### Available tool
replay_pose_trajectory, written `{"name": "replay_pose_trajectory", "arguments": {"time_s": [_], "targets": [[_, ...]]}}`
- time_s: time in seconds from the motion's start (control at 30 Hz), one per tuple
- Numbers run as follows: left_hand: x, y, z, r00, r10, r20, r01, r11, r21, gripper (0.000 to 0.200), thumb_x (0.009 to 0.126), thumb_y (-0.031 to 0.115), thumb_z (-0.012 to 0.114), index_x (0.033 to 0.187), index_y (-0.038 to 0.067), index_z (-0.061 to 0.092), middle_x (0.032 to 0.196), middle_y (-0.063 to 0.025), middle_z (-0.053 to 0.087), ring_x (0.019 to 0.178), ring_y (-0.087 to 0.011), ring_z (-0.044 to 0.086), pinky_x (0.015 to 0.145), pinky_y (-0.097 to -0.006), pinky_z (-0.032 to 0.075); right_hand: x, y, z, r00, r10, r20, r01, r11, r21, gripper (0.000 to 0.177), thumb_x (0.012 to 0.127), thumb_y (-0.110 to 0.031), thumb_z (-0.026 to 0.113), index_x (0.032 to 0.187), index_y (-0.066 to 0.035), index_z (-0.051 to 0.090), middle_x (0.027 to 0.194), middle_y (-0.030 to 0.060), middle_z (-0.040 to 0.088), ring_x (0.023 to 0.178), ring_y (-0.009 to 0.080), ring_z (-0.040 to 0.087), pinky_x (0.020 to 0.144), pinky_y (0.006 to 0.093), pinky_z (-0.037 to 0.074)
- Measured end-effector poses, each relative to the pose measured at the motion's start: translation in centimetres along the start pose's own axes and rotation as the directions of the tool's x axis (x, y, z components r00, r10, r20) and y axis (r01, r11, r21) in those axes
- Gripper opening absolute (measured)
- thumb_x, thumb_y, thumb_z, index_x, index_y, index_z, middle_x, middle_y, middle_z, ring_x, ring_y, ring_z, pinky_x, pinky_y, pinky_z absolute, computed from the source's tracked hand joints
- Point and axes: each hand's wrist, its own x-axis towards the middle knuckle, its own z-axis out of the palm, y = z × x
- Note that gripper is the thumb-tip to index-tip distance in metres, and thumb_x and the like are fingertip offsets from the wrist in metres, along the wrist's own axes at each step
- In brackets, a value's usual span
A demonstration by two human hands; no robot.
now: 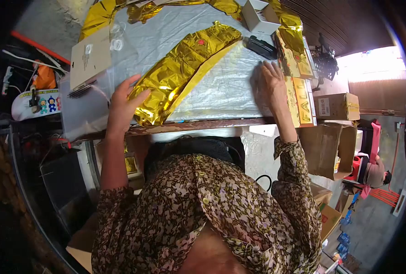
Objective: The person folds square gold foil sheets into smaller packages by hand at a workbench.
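A long piece of shiny gold foil [184, 64] with a red mark lies slantwise across the table, its surface creased. At its near left end is my left hand [124, 101], fingers and thumb spread, the thumb resting over the foil's edge. My right hand [273, 87] lies on the right side of the silvery-covered table [221, 91], fingers stretched out and holding nothing. Just beyond those fingertips is a black elongated object [261, 47], whose kind I cannot make out.
An open white box [260, 18] stands at the back right. More gold foil [100, 19] hangs along the table's far edge. A beige card [91, 57] is at left. Cardboard boxes [322, 148] stand to the right, with another person [374, 172] farther off.
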Motion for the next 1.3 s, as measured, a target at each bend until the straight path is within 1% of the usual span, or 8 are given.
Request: {"name": "replay_pose_trajectory", "arguments": {"time_s": [0.1,0.33,0.47,0.57,0.83,0.93,1.0,1.3], "targets": [[-0.6,0.6,1.1,0.999,-0.041,0.009,0.041,0.996,-0.073,0.053,0.094,0.011,0.073,0.141,-0.001,0.053,0.122,-0.0128,0.069,0.106,-0.014,0.065,0.09,-0.0279,0.053,0.5,-1.7,1.1,0.995,0.082,0.063,-0.1,0.922,0.375,0.042,0.089,0.004,0.057,0.13,-0.002,0.065,0.138,0.02,0.062,0.13,0.0381,0.057,0.112,0.0442,0.044],[-2.5,1.0,5.6,0.983,-0.045,0.177,0.126,0.869,-0.478,0.054,0.1,0.006,0.065,0.148,-0.005,0.042,0.131,-0.0095,0.062,0.113,-0.0132,0.061,0.097,-0.0261,0.049,2.5,-7.2,5.2,0.995,-0.031,0.097,-0.028,0.832,0.554,0.051,0.099,0.0,0.051,0.15,-0.003,0.045,0.147,0.0258,0.052,0.134,0.0422,0.053,0.114,0.043,0.043],[-3.3,1.9,6.6,0.947,-0.086,0.311,0.223,0.87,-0.44,0.057,0.103,0.014,0.063,0.151,-0.003,0.037,0.127,-0.0104,0.061,0.109,-0.0143,0.062,0.095,-0.0281,0.052,4.4,-7.4,5.6,0.996,-0.013,0.091,-0.046,0.789,0.612,0.045,0.105,-0.008,0.048,0.15,-0.002,0.044,0.145,0.026,0.054,0.132,0.0416,0.055,0.112,0.0413,0.043],[-2.0,4.5,5.2,0.854,-0.341,0.393,0.409,0.906,-0.104,0.054,0.105,0.025,0.061,0.148,-0.002,0.042,0.127,-0.0116,0.061,0.112,-0.0162,0.062,0.093,-0.0312,0.056,6.0,-7.8,4.9,0.912,0.191,0.363,-0.408,0.492,0.769,0.052,0.108,-0.027,0.051,0.148,0.005,0.043,0.142,0.0259,0.058,0.131,0.0298,0.058,0.107,0.0347,0.045],[9.1,2.2,3.5,0.965,-0.079,0.25,-0.022,0.925,0.38,0.05,0.1,0.032,0.067,0.135,-0.004,0.059,0.112,-0.015,0.071,0.091,-0.0215,0.072,0.077,-0.0324,0.059,7.3,-8.6,5.2,0.955,0.048,0.292,-0.269,0.556,0.787,0.044,0.108,-0.018,0.05,0.145,0.007,0.047,0.137,0.02,0.062,0.125,0.021,0.059,0.106,0.0314,0.045],[11.2,1.7,4.0,0.959,0.127,0.255,-0.264,0.732,0.628,0.054,0.095,0.028,0.073,0.14,0.003,0.058,0.123,-0.016,0.067,0.101,-0.0238,0.069,0.086,-0.0351,0.055,6.6,-7.5,5.3,0.952,0.091,0.292,-0.29,0.569,0.77,0.044,0.107,-0.013,0.048,0.149,0.002,0.046,0.139,0.0194,0.061,0.126,0.0232,0.059,0.108,0.0301,0.043],[12.0,0.6,4.5,0.807,0.516,0.287,-0.559,0.513,0.651,0.06,0.093,0.032,0.074,0.146,0.008,0.055,0.143,-0.0104,0.057,0.12,-0.0279,0.058,0.101,-0.0434,0.046,5.3,-7.3,4.7,0.968,0.056,0.243,-0.219,0.656,0.722,0.045,0.107,-0.01,0.046,0.15,0.0,0.044,0.143,0.0209,0.059,0.13,0.0275,0.057,0.112,0.0336,0.04],[11.7,-0.3,6.1,0.836,0.427,0.345,-0.508,0.364,0.781,0.062,0.097,0.041,0.065,0.149,0.011,0.051,0.158,0.0025,0.043,0.132,-0.0273,0.042,0.111,-0.0478,0.029,4.2,-8.7,5.1,0.976,-0.12,0.18,-0.007,0.813,0.582,0.055,0.098,0.004,0.05,0.151,-0.008,0.044,0.156,0.0184,0.044,0.146,0.038,0.04,0.124,0.0504,0.024]]}}
